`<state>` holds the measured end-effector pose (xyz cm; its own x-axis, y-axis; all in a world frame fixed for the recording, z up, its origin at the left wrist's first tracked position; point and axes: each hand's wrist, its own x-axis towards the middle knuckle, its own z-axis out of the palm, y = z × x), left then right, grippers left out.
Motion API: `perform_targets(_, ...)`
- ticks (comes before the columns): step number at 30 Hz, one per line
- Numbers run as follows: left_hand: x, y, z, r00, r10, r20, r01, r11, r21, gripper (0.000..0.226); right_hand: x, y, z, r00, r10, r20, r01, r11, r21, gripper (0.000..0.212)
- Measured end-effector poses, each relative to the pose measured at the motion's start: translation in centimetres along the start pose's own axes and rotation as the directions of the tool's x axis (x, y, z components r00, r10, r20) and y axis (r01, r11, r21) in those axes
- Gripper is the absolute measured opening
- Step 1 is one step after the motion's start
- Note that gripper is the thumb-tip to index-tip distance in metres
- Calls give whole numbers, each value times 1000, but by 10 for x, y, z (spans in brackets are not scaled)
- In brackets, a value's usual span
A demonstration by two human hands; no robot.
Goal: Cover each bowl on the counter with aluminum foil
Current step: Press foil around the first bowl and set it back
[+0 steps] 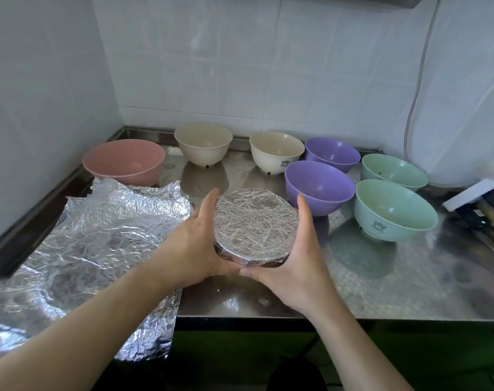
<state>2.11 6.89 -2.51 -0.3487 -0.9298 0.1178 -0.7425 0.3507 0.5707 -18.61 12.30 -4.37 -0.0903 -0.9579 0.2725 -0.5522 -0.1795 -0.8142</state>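
Cupping the foil-covered bowl (254, 227), left hand (196, 244) and right hand (296, 255) hold fingers straight together; press foil evenly under the rim.

Foil-covered bowl (254, 225) sits near the front of the steel counter (381, 286), foil pulled tight over the rim, crinkled top. Left hand (196, 244) cups its left side, right hand (296, 253) cups its right side, thumbs meeting at the near edge, fingers extended along the wall.

Loose foil sheet (99, 249) lies crumpled left of it, draping over the counter's front edge.

Uncovered: pink bowl (124, 162) back left, touching the sheet's far edge; two cream bowls (203, 143) (276, 152) along the back wall; two purple bowls (320, 186) (333, 153), the nearer one just beside the right fingertips; two green bowls (395, 208) (393, 170) right. All upright.

Clutter at the right edge, too blurred to identify.
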Motion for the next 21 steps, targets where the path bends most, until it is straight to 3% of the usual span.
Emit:
perform_targets(14, 1, -7, 0, 999, -26, 31, 26, 999, -18, 153, -1, -2, 1, 1000, -11, -5, 11, 999, 31, 162)
perform_targets(21, 2, -16, -16, 977, 3, 213, 52, 966, -252, 157, 5, 11, -20, 990, 30, 139, -52, 987, 154, 164)
